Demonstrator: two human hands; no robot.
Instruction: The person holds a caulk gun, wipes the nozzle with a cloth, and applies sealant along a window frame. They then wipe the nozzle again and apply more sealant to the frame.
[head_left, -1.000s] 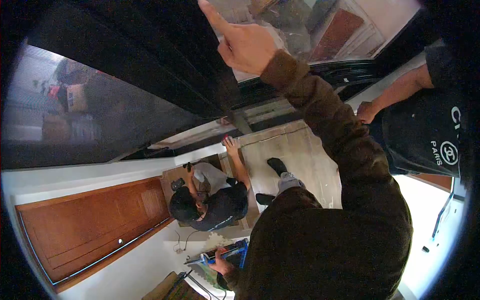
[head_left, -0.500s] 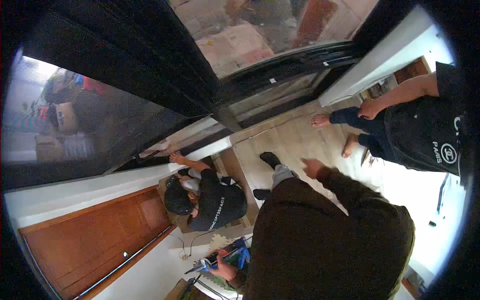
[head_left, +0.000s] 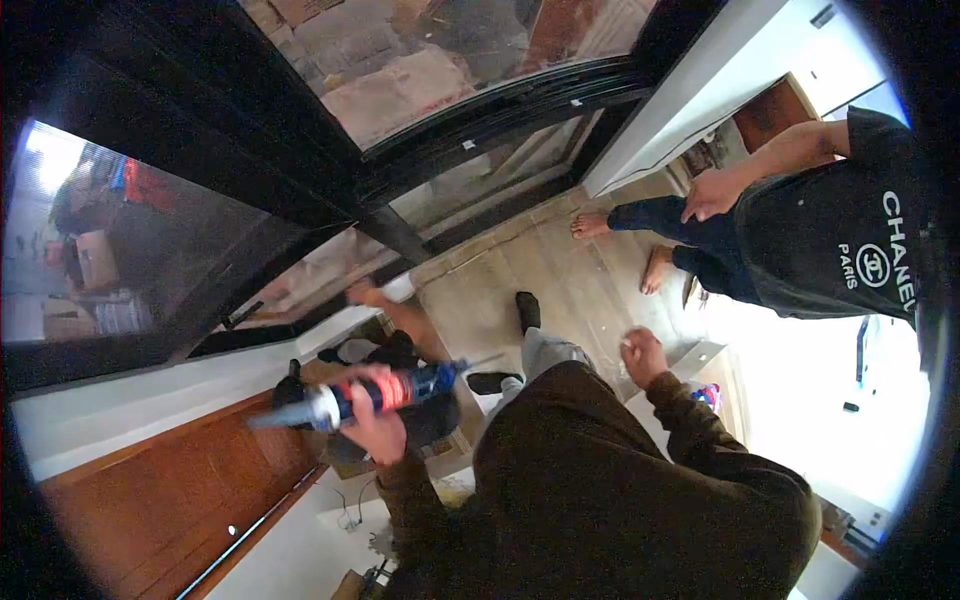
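My left hand (head_left: 376, 425) is wrapped round a sealant tube (head_left: 392, 390), which has a blue, red and white body and a long nozzle pointing left. The tube is blurred and covers part of a crouching person (head_left: 420, 420) in dark clothes. On the right, my right hand (head_left: 643, 357) is raised over the floor with its fingers curled; whether something small is between them I cannot make out.
A standing person (head_left: 810, 220) in a black printed shirt is barefoot at the right. Black-framed glass panels (head_left: 430, 90) run along the top. A brown wooden door (head_left: 180, 490) is at the lower left. Wood-look flooring (head_left: 570, 270) lies around my feet.
My left hand has risen with the tube from low beside the mat, now across the crouching person. My right hand has curled its fingers. The view has shifted.
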